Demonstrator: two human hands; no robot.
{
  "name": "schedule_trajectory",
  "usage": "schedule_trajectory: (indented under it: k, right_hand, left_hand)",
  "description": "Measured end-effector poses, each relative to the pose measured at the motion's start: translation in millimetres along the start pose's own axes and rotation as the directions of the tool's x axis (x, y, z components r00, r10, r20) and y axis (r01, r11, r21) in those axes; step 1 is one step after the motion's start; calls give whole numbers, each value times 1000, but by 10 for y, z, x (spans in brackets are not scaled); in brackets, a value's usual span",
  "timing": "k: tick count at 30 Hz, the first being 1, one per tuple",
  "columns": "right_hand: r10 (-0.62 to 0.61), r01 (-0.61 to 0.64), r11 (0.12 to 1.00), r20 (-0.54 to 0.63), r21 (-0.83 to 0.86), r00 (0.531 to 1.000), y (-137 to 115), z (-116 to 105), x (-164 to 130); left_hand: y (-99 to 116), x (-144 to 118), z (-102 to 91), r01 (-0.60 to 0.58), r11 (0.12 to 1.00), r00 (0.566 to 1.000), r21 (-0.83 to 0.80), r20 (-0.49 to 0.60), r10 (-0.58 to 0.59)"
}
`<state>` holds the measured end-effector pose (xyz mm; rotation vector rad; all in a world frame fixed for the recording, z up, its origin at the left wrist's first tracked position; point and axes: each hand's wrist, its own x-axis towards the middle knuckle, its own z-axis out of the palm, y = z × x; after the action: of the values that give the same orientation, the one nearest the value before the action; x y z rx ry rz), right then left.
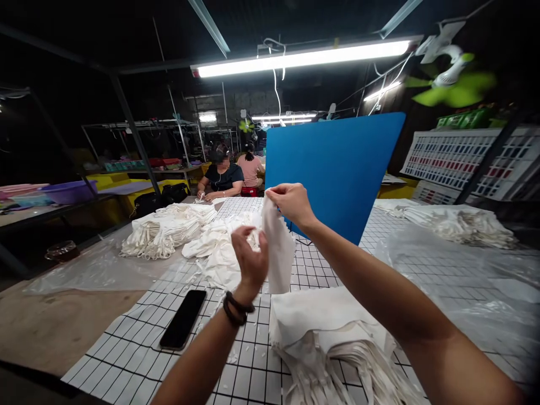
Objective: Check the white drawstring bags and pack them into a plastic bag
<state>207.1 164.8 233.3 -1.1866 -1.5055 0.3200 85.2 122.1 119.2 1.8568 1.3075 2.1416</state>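
fingers: right hand pinches the top edge of a white cloth piece; left hand has fingers curled against its lower left side, grip lightly closed on the fabric
cloth: hangs mid-frame, long axis running top to bottom, raised above the checked table
nearer hand: right holds the upper end, left sits lower and closer to the viewer
stacks: folded white pile lower right, loose heap behind the hands
phone: lies flat at lower left, well apart from the cloth
others: seated people at upper left of centre, beside a blue board
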Motion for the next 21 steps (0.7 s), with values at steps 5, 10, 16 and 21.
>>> schedule_trajectory:
  k: [5, 10, 16, 21]
  right_hand:
    - [-228, 193, 888, -34, -417, 973, -295, 153, 206]
    - [-269, 190, 797, -55, -574, 962, -508, 184, 326]
    - [-245, 174, 855, -84, -489, 966, -702, 110, 393]
    - [-218, 119, 849, -137, -514, 966, -648, -40, 379]
  left_hand:
    - [246, -987, -56, -122, 992, 956, 27, 273, 110]
    - [-20, -1187, 99, -82, 968, 945, 237, 327, 0]
    - [-594, -867, 77, 1, 936, 975, 351, 206, -78]
    - [-735, -588, -12, 23, 988, 972, 150, 227, -57]
